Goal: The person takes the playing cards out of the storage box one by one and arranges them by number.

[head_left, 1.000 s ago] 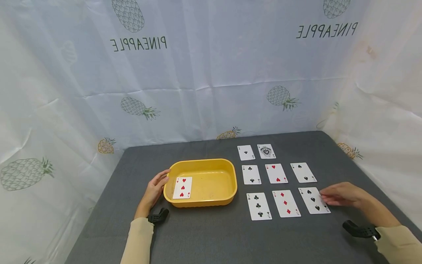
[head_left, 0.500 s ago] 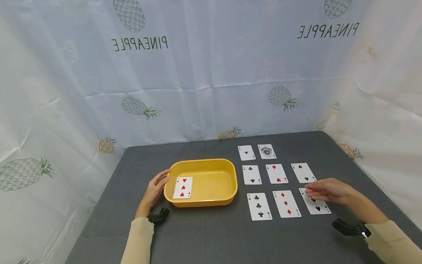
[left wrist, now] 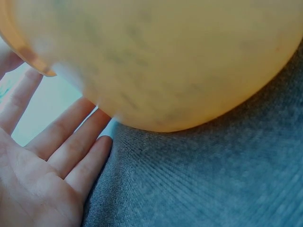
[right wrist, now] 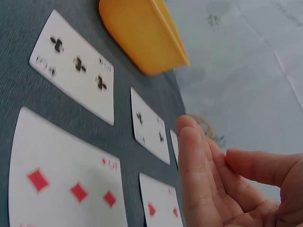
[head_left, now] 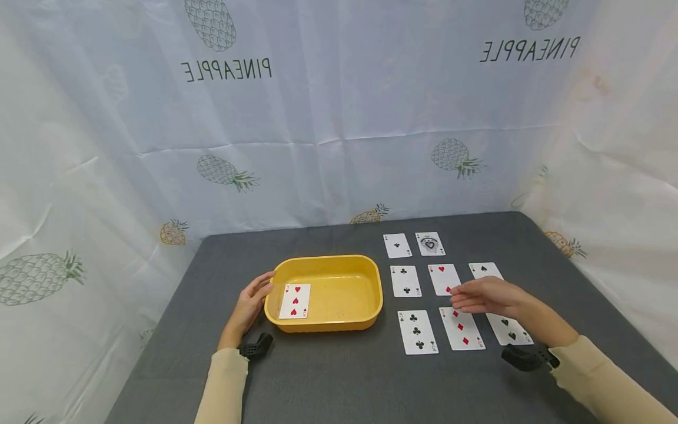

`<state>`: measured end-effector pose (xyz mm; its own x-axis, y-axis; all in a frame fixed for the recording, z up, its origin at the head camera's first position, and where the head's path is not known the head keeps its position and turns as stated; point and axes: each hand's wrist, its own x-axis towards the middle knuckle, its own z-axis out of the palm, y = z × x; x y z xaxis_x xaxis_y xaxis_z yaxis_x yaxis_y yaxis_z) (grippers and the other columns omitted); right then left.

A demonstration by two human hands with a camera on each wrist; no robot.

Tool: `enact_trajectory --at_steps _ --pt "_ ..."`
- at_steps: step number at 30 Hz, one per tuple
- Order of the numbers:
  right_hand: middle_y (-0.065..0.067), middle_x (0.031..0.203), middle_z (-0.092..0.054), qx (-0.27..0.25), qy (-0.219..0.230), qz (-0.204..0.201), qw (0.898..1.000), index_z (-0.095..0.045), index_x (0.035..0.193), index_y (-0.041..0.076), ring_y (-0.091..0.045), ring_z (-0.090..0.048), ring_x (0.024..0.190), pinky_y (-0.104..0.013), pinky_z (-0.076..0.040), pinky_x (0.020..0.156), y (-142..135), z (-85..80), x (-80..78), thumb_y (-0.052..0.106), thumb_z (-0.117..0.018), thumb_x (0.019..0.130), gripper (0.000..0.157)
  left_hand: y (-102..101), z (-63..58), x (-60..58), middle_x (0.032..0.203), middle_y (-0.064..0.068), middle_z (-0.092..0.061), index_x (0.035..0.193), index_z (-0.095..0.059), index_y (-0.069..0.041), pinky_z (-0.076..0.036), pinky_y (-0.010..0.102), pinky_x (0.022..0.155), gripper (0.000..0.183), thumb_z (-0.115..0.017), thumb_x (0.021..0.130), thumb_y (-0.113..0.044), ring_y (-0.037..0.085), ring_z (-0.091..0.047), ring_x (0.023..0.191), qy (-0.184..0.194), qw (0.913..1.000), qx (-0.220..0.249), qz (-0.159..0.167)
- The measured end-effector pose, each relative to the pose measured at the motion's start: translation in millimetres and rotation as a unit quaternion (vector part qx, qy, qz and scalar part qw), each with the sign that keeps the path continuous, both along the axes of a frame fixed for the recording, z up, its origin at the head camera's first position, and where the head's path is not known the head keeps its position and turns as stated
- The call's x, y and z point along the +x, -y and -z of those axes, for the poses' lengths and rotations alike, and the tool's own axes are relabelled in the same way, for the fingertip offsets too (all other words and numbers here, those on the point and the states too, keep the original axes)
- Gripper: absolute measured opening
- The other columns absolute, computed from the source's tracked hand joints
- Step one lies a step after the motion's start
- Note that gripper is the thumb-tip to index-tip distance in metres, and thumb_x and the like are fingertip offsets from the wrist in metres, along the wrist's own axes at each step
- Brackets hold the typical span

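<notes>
My left hand [head_left: 249,307] rests against the left end of a yellow plastic tray [head_left: 364,321]; the left wrist view shows straight fingers [left wrist: 78,144] touching its outer wall. Inside the tray, at left, lies a three of hearts [head_left: 294,301]. Holding nothing, my right hand [head_left: 492,297] hovers over the cards, its fingers extended left above the top of the three of diamonds [head_left: 462,335]. It hides parts of the two of hearts [head_left: 441,274], two of spades [head_left: 481,269] and three of spades [head_left: 511,334]. The three of clubs [head_left: 418,333] lies fully visible to its left.
Further back on the dark grey cloth [head_left: 339,383] lie the two of clubs [head_left: 405,281], ace of clubs [head_left: 397,245] and ornate ace of spades [head_left: 430,243]. A white pineapple-print curtain [head_left: 328,106] hangs behind the table and along both sides.
My right hand has moved left, from the right edge of the three of spades across it to above the three of diamonds. The left hand, tray and cards stay put.
</notes>
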<state>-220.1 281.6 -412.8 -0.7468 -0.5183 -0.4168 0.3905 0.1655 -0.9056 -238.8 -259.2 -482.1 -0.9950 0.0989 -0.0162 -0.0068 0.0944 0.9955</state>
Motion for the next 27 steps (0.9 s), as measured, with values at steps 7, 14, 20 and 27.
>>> enact_trajectory --at_steps 7,14,20,27 --pt "0.002 0.094 -0.076 0.014 -0.015 -0.004 1.000 -0.060 0.119 -0.006 -0.009 -0.073 0.088 -0.026 -0.058 0.083 36.2 -8.7 -3.5 0.017 -0.046 0.101 0.032 -0.4 -0.1 -0.2 0.143 0.022 -0.042 0.144 -0.037 0.000 -0.050 0.014 0.087 0.050 -0.050 0.101 -0.022 -0.003 -0.058 0.106 0.003 0.9999 0.010 0.005" --pt "0.003 0.089 -0.076 0.021 -0.007 -0.006 1.000 -0.059 0.119 -0.009 -0.007 -0.073 0.081 -0.023 -0.058 0.076 72.4 -15.1 -9.4 0.016 -0.049 0.099 0.033 1.0 0.5 -0.1 0.146 0.026 -0.038 0.144 -0.037 0.000 -0.050 0.013 0.087 0.050 -0.049 0.101 -0.021 -0.003 -0.058 0.106 0.000 0.9999 0.013 0.009" --pt "0.003 0.086 -0.075 -0.006 0.003 -0.018 1.000 -0.064 0.109 0.000 -0.007 -0.073 0.080 -0.022 -0.058 0.075 103.4 -21.6 -13.2 0.015 -0.048 0.100 0.024 1.1 -0.1 0.0 0.146 0.026 -0.039 0.144 -0.038 0.000 -0.050 0.013 0.087 0.049 -0.050 0.101 -0.021 -0.003 -0.058 0.105 0.002 0.9999 0.011 0.005" --pt "0.002 0.087 -0.075 -0.030 0.009 -0.018 0.999 -0.053 0.126 -0.012 -0.010 -0.073 0.082 -0.024 -0.058 0.077 137.6 -23.0 -15.6 0.014 -0.049 0.099 0.037 0.2 -0.1 0.0 0.133 0.008 -0.052 0.143 -0.039 0.000 -0.051 0.014 0.087 0.049 -0.051 0.100 -0.020 -0.003 -0.059 0.104 0.007 0.9999 0.013 -0.003"
